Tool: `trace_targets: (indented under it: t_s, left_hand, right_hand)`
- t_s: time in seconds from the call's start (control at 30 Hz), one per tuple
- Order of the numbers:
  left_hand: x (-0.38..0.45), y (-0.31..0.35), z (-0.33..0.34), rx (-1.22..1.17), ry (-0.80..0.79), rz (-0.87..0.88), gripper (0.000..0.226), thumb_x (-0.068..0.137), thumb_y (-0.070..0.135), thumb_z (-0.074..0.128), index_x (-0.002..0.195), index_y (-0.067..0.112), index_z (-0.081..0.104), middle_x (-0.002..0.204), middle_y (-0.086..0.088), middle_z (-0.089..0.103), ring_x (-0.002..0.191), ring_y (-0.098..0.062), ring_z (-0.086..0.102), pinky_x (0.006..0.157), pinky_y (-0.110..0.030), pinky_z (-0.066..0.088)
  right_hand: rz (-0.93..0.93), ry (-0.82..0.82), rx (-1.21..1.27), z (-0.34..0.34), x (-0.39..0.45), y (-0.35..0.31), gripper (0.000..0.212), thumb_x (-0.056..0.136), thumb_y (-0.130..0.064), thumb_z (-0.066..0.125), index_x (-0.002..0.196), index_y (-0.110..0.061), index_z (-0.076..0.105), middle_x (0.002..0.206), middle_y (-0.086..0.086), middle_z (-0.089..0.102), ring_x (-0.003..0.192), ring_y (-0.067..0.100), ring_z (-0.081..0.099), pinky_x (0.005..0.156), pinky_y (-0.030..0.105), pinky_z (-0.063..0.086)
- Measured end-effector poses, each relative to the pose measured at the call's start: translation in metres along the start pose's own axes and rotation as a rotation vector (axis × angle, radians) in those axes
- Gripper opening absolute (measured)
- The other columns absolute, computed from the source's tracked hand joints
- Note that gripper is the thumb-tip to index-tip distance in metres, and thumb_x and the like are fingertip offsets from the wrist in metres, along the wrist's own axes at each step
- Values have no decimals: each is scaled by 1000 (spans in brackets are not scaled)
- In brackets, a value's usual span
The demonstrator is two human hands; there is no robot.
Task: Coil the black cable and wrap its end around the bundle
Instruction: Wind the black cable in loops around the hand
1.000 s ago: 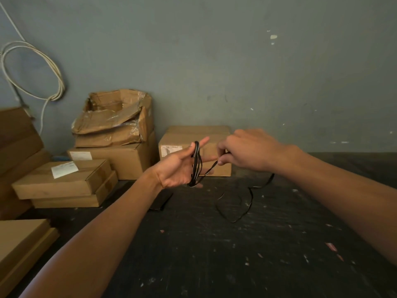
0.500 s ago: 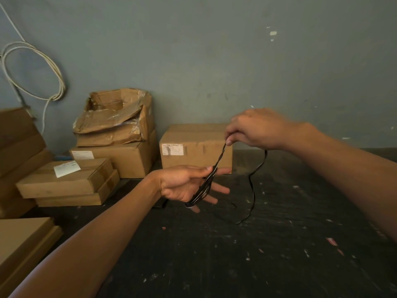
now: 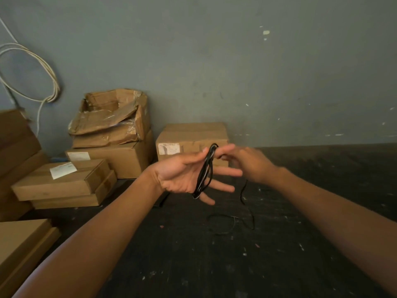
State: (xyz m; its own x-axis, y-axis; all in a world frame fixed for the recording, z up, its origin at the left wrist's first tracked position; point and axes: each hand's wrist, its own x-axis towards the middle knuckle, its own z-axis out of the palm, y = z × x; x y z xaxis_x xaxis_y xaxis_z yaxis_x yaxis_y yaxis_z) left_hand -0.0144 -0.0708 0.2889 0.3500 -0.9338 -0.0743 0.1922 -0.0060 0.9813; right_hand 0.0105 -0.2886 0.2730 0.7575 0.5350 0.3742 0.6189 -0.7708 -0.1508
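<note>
The black cable point(image 3: 205, 171) is wound in several loops around the straight, spread fingers of my left hand point(image 3: 184, 176), which is held palm up above the dark table point(image 3: 279, 254). My right hand point(image 3: 249, 163), blurred by motion, is just right of the loops and pinches the cable at their top end. From under that hand the loose cable tail point(image 3: 242, 193) hangs down and lies in a curl on the table.
A closed cardboard box point(image 3: 193, 134) stands against the grey wall right behind my hands. A torn box point(image 3: 111, 117) on another box, flat boxes point(image 3: 62, 179) and more cartons crowd the left side. A white cable point(image 3: 46, 74) hangs on the wall.
My right hand has come down from its raised pull and back to the top of the loops. My left hand has lifted and turned palm up. Less loose cable lies on the table.
</note>
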Motion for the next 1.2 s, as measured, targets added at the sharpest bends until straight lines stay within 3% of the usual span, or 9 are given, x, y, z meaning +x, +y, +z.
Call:
trace_targets:
  t_s: [0.1,0.2,0.27,0.4,0.5,0.63,0.9,1.07,1.2]
  left_hand:
    - [0,12,-1,-39,14,111,54,98,45,32,151,42,26,156,-14,34,141,-45,31,99,-71,27]
    - [-1,26,-5,-55,57,191,52,98,45,29,150,43,27,157,-14,34,142,-46,28,101,-74,22]
    - [-2,35,-10,-72,103,238,52,99,44,31,151,43,25,159,-14,29,143,-47,24,100,-73,23]
    - [-4,37,-23,-105,258,295,50,101,47,25,151,45,23,160,-14,27,141,-48,30,97,-74,28]
    - [-4,33,-31,-148,405,335,49,102,49,21,150,46,25,159,-13,31,139,-48,35,95,-77,32]
    - [-9,28,-39,-149,596,378,48,102,50,23,149,47,28,155,-11,38,134,-46,43,99,-81,22]
    - [-13,6,-56,-97,763,291,45,102,52,22,145,49,34,150,-5,45,139,-43,37,107,-79,12]
    - [-12,-6,-57,-69,751,231,42,101,53,26,140,52,41,150,-6,47,138,-41,40,112,-73,12]
    - [-15,-12,-53,3,715,144,41,101,52,27,138,52,44,147,-3,51,139,-40,39,111,-72,17]
  right_hand:
    - [-41,-91,-34,41,-10,-9,43,93,-9,51,134,-21,49,129,6,63,104,25,66,78,37,56]
    - [-21,-203,38,62,-23,-30,42,96,-6,49,136,-20,47,109,1,65,66,-7,52,65,20,42]
    - [-33,-247,125,70,-29,-44,42,99,-8,46,138,-22,43,106,-5,64,51,-12,38,58,11,34]
    - [-61,-272,251,70,-29,-65,42,102,-13,41,142,-26,34,84,-13,57,56,-6,47,67,23,45]
    - [-93,-281,248,63,-26,-76,35,104,-27,35,139,-33,32,103,4,68,82,13,65,80,40,53]
    - [-106,-245,206,46,-24,-75,29,104,-35,33,132,-32,39,107,6,69,92,19,66,82,41,54]
    - [-158,-175,1,-8,-15,-74,26,101,-38,42,107,-22,62,94,-1,69,84,17,64,75,37,51]
    - [-90,-231,124,-37,0,-64,21,95,-37,56,92,-22,70,70,-5,67,53,4,52,51,22,34]
    - [-45,-148,203,-60,10,-60,19,93,-32,62,88,-17,72,51,-16,55,44,1,45,47,17,29]
